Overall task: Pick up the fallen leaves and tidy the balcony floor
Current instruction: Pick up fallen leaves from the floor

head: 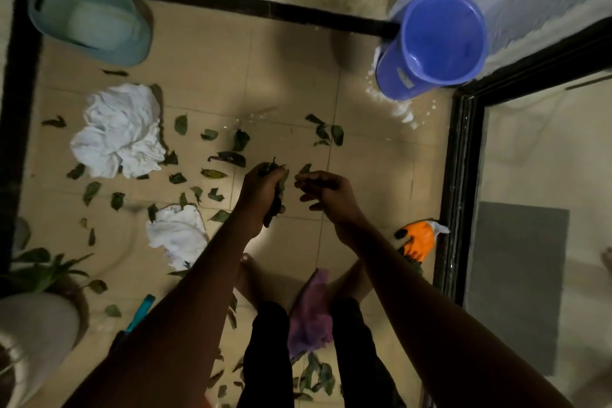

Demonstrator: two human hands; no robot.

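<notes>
Littering the tiled floor point(291, 83), dark green leaves point(228, 158) lie scattered.

— What carries it all?
— A beige tiled balcony floor point(291, 76), dark-bordered along its far and left edges; it looks wet near the far right corner.
— What stands there?
— A blue bucket point(430, 43) in the far right corner; a pale blue tub point(89, 13) in the far left corner.
— And lying flat?
— Green leaves point(212, 172) scattered across the middle and near edge; a large crumpled white cloth point(119, 132) toward the left edge; a smaller white cloth point(178, 235) nearer; an orange bag point(419, 240) against the right edge; a purple cloth point(313, 315) between two bare feet.
</notes>
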